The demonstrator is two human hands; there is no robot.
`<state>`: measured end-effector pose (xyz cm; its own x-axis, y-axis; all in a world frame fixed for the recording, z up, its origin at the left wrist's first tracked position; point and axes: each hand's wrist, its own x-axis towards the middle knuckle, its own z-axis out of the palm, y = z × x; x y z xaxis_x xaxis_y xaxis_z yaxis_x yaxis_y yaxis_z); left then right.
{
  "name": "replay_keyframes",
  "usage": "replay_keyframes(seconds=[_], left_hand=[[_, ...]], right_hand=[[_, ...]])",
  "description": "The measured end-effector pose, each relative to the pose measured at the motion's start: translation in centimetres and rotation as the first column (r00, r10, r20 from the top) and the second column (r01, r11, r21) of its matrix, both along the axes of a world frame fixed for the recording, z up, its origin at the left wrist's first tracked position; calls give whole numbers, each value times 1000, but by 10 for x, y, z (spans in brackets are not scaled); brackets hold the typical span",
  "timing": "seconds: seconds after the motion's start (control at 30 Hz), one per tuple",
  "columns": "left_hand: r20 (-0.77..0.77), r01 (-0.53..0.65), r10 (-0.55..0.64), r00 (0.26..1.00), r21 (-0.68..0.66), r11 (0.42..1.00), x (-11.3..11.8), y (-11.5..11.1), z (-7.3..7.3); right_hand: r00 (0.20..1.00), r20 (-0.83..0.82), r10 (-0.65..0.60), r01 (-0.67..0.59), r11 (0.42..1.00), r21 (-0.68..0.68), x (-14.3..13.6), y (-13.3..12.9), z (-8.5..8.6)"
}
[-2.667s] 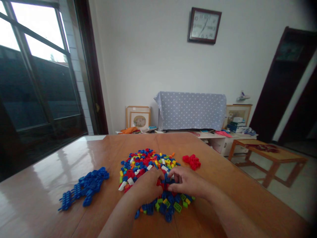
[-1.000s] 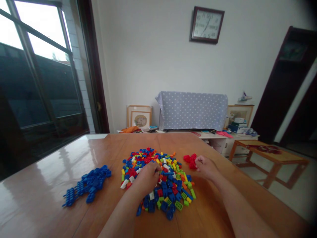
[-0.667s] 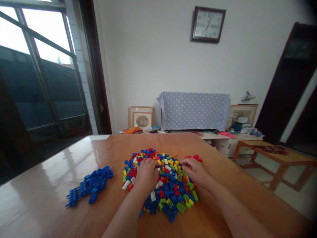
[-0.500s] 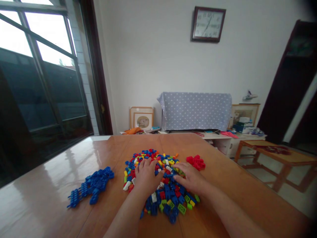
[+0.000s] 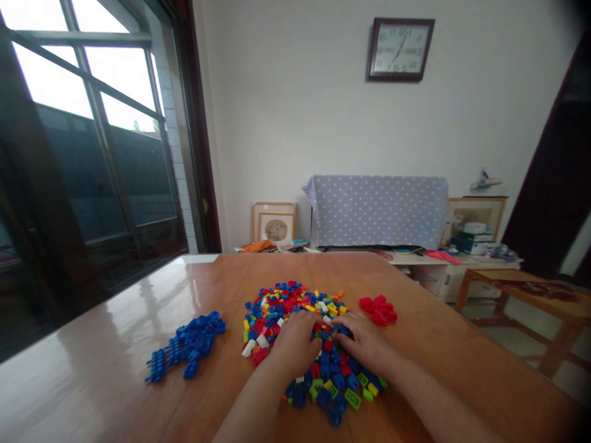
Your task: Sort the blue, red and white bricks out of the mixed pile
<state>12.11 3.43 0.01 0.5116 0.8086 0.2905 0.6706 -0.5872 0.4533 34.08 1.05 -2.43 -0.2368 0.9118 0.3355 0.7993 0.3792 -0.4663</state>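
Note:
A heap of small toy building bricks (image 5: 329, 369) in blue, red, yellow, green, white and orange lies on the table before me. My left hand (image 5: 298, 339) rests on the middle of the heap, fingers bent down among the bricks and thumb apart from them. Just to its right, my right hand (image 5: 364, 341) reaches in from the side. Dark blue bricks (image 5: 344, 331) show in the gap between its thumb and forefinger; I cannot see them gripped. Both hands' fingertips are partly hidden among the bricks.
A group of blue pieces (image 5: 189, 344) lies on the wooden table (image 5: 124, 400) to the left. Red pieces (image 5: 378, 309) form a small cluster at the right. Beyond the table stand a cloth-covered object (image 5: 376, 209) and a low wooden stool (image 5: 530, 295).
My view has turned slightly left, so everything appears further right. The left hand's fingers have curled down into the bricks and drawn nearer me. Both hands are closer together.

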Motion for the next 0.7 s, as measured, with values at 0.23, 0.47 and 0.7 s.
replay_keyframes(seconds=[0.23,0.47,0.7], left_hand=[[121,37,-35,992,-21,999,0,10,-9],[127,-95,102,987,-59,994,-4,14,-6],[212,-255,259,942,-50,966,-9,24,-2]], right_hand=[[994,-103,-23,23,1000,-4,0,1,-1],[987,-139,-85,84,996,-14,1,3,-4],[993,-11,-117,117,988,97,-4,5,-6]])
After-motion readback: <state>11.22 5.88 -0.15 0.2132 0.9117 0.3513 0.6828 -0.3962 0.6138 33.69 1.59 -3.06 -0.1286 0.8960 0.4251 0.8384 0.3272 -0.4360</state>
